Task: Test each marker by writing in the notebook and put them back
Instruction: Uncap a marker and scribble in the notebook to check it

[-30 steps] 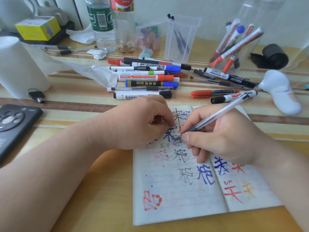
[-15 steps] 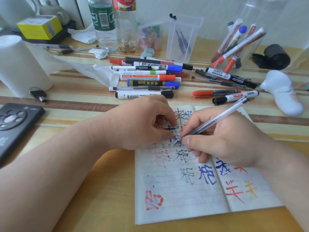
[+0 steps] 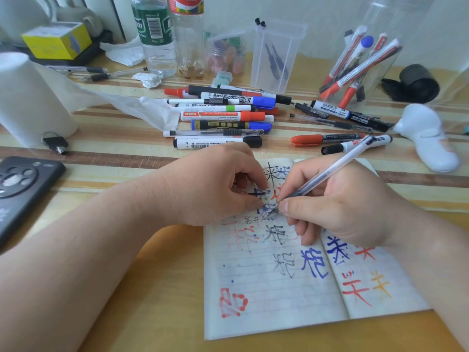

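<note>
Setting: we see a home desk | evidence: striped tablecloth [image 3: 106, 138], water bottles [image 3: 157, 34], paper-towel roll [image 3: 28, 97], keys [image 3: 54, 143].

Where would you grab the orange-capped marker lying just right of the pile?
Probably pinch the orange-capped marker from above, near its cap: it lies flat, and the white marker crowds its tail end.

notebook [image 3: 279, 288] on the table [image 3: 152, 288] just before me | my left hand [image 3: 215, 184] on its left page, my right hand [image 3: 337, 207] beside it with the pen [image 3: 330, 171] | marker pile [image 3: 220, 115] behind the notebook | marker holder [image 3: 360, 64] behind, right | phone [image 3: 22, 184] far left
</note>
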`<state>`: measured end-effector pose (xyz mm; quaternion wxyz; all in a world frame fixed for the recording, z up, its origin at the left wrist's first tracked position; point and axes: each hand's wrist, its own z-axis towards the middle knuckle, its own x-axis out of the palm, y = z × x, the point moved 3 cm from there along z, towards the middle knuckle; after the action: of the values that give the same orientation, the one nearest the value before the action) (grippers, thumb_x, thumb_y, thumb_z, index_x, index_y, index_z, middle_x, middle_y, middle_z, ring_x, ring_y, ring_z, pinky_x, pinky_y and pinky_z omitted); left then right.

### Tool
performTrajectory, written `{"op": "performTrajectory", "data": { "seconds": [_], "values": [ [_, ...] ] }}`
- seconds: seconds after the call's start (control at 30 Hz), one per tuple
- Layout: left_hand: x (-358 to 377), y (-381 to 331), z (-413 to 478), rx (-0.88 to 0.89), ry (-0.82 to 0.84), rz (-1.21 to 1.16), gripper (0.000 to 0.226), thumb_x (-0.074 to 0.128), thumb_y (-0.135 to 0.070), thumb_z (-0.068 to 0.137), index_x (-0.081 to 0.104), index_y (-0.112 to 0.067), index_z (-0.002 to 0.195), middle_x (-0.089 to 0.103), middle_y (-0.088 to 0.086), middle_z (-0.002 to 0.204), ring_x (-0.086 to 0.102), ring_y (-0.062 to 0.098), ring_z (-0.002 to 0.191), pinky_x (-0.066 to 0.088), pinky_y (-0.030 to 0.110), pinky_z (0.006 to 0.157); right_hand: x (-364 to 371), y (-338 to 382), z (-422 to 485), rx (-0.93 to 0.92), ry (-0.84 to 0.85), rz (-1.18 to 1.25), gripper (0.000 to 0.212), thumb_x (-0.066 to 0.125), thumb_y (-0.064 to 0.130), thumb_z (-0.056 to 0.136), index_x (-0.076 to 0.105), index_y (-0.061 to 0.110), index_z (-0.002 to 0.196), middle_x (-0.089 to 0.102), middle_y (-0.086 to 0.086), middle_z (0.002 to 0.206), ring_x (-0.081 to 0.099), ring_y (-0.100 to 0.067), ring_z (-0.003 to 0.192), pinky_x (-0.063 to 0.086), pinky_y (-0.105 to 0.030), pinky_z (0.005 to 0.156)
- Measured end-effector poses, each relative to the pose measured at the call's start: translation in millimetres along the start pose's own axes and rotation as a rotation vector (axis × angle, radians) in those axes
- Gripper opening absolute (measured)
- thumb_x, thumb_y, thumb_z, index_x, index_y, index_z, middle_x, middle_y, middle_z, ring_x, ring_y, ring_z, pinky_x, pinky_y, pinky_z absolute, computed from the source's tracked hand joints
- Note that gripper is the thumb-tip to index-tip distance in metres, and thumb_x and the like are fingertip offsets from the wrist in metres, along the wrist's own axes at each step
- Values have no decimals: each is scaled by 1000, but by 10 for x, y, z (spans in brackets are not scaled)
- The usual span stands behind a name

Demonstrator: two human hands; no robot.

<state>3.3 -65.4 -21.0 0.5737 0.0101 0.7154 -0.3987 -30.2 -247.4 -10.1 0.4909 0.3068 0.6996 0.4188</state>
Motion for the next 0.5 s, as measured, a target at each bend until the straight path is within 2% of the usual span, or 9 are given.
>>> {"op": "performTrajectory", "data": {
  "seconds": [0.17, 0.3, 0.5],
  "values": [
    [-6, -3, -2, 1, -1, 7, 19, 76, -42, 84, 70, -42, 102, 57, -22, 104, 56, -9, 89, 40, 2, 73, -5, -3, -5, 7, 9, 14, 16, 70, -1, 86, 70, 9, 74, 66, -17, 59, 66, -31, 47, 53, -33, 44],
    [-9, -5, -3, 0, 1, 13, 19, 76, -43, 84, 70, -43, 103, 56, -23, 104, 57, -8, 91, 43, 5, 75, -6, -3, -13, 16, -10, 29, 9, 70, 1, 86, 70, 4, 77, 67, -17, 61, 66, -31, 47, 54, -33, 43],
    [-10, -9, -8, 4, 4, 19, 19, 75, -42, 85, 69, -44, 103, 57, -23, 105, 57, -8, 92, 43, 5, 77, 2, 17, -27, 9, 41, 24, 15, 71, -3, 85, 70, 7, 73, 66, -13, 58, 65, -22, 47, 52, -29, 44]
  ]
}}
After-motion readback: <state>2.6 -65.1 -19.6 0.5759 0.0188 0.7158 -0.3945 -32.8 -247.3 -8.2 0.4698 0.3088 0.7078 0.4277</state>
